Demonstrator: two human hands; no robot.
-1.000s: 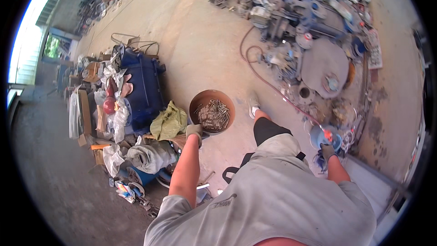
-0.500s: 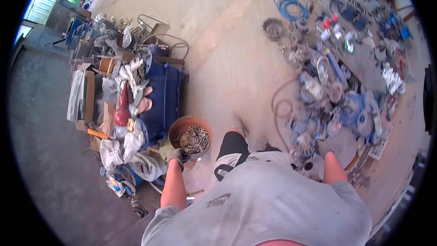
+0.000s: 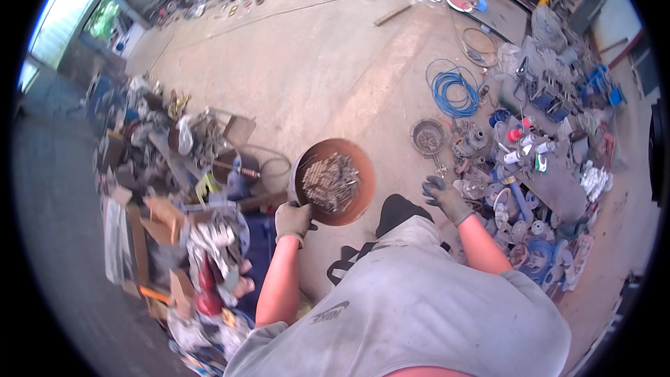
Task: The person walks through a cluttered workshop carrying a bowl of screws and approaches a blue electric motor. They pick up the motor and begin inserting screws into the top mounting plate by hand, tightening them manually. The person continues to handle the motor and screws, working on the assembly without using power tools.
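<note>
the gloved left hand [image 3: 293, 220] has its grip clamped on the near rim of a round rusty pan [image 3: 333, 181], held out over the concrete floor [image 3: 328, 63] in front of the person. the pan is filled with a heap of small metal bits [image 3: 332, 183]. the gloved right hand [image 3: 445, 199] hangs free with its fingers apart, holding nothing, near a spread of metal parts and blue pieces [image 3: 530, 195] on the floor. a coil of blue cable [image 3: 453, 94] lies farther off, and a pile of scrap and cardboard [image 3: 174, 188] sits to the left.
</note>
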